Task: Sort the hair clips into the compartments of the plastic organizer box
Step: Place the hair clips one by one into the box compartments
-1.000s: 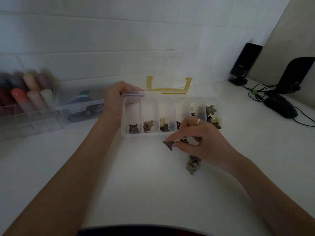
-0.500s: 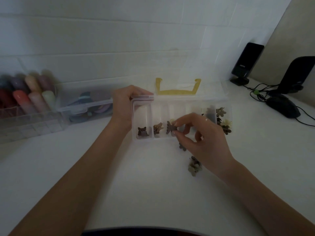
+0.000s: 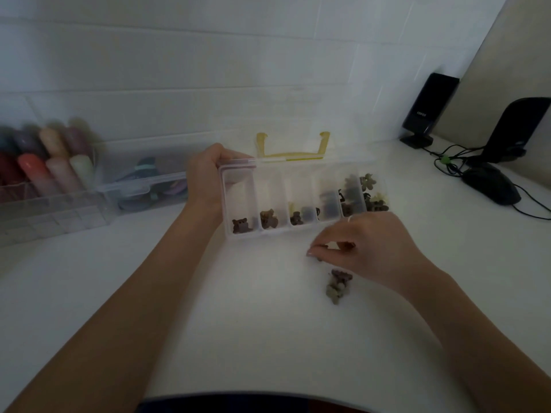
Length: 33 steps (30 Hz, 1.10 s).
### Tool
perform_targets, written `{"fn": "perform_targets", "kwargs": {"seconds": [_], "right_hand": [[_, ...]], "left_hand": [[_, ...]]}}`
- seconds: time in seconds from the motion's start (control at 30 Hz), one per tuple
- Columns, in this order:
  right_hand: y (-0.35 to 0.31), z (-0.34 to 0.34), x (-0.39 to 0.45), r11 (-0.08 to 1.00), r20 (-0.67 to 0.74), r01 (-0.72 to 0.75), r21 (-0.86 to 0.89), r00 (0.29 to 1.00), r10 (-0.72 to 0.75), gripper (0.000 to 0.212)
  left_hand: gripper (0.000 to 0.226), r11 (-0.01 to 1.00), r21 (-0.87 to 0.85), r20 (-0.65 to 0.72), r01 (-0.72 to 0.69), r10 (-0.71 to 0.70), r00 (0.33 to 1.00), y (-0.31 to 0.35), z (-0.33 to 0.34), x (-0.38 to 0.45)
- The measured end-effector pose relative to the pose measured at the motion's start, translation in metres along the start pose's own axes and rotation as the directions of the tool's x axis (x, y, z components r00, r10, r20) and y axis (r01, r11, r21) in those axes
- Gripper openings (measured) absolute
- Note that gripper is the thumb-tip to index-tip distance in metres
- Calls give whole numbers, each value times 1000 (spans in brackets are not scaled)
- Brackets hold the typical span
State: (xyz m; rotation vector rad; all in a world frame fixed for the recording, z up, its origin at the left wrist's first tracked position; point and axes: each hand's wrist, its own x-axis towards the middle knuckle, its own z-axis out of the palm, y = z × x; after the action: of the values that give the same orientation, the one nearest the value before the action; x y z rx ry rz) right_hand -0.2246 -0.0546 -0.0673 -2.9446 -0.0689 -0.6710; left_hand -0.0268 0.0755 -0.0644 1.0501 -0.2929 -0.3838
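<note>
Your left hand (image 3: 208, 177) grips the far-left corner of the plastic organizer box (image 3: 301, 231) on the tabletop (image 3: 208, 323); your right hand (image 3: 366, 248) pinches at a small hair clip (image 3: 319, 258) just in front of it, its hold uncertain. Next, lift it into its matching compartment. Two clips (image 3: 338, 284) wait nearby. The speaker (image 3: 426, 111) label is unreadable.

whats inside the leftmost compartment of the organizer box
One dark brown bear-shaped hair clip lies at the near end of the leftmost compartment of the organizer box. The left hand gripping that corner shows through the clear far wall, blurring what lies there.
</note>
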Motion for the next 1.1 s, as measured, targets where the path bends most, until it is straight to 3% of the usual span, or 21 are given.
{"fn": "perform_targets", "kwargs": {"seconds": [0.2, 0.5, 0.6, 0.77, 0.9, 0.97, 1.1], "right_hand": [[4, -10, 1, 976, 207, -172, -135, 958, 198, 43], [4, -7, 2, 980, 215, -197, -10, 957, 194, 17], [4, -2, 2, 965, 157, -190, 183, 974, 162, 16], [-4, -4, 4, 813, 81, -159, 561, 987, 137, 21], [-7, -4, 4, 736, -4, -207, 645, 962, 274, 21], [-7, -3, 5, 764, -139, -182, 619, 932, 334, 24], [-3, -5, 4, 796, -316, -161, 584, 858, 406, 25]], "left_hand": [[49, 999, -31, -11, 26, -26, 1000, 0, 1, 1], [45, 998, -42, -34, 48, -49, 998, 2, -2, 2], [45, 998, -40, -34, 44, -45, 998, 2, -2, 2], [44, 1000, -14, -30, 26, -26, 999, 3, -1, 0], [30, 1000, -7, 8, 23, -23, 1000, 8, -3, -3], [19, 999, -6, 23, 33, -33, 999, 12, -5, -5], [22, 999, -22, 75, 50, -48, 996, 18, -7, -8]]}}
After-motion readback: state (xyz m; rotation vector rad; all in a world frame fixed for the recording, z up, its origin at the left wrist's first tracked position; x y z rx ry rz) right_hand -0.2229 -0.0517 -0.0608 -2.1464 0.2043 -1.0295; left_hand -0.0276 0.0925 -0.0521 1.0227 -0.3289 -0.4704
